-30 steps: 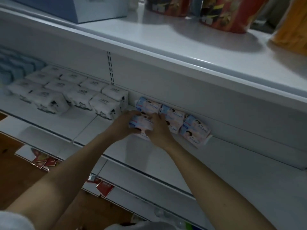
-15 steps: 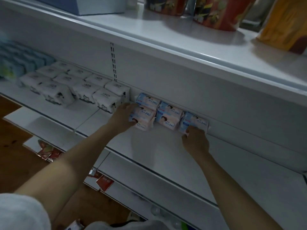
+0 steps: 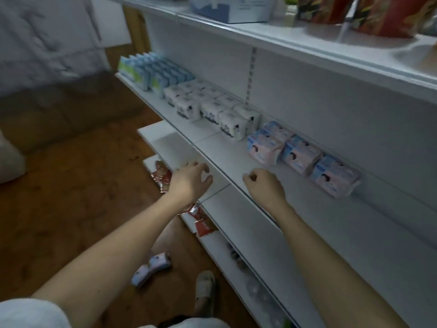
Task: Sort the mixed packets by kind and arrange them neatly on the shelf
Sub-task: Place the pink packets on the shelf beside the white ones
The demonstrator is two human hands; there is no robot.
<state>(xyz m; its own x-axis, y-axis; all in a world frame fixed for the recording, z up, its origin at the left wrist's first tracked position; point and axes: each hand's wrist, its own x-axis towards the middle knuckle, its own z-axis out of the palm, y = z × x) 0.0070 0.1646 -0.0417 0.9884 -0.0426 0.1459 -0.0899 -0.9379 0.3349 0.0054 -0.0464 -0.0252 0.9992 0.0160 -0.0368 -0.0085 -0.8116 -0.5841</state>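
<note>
Nothing is being held: left hand (image 3: 190, 179) fingers spread, right hand (image 3: 263, 185) loosely curled. Floor packets (image 3: 151, 268), judged soft and light, are best being pinched across the sides.

Smooth white painted shelf (image 3: 236, 166), glossy plastic-wrapped packets (image 3: 300, 155), worn wooden floor (image 3: 71, 185), shiny red foil sachets (image 3: 162, 176)

Bare shelf (image 3: 238, 159) before pink packets (image 3: 300, 155)

Pink-and-blue packets (image 3: 300, 153), white shelf (image 3: 236, 159)
</note>
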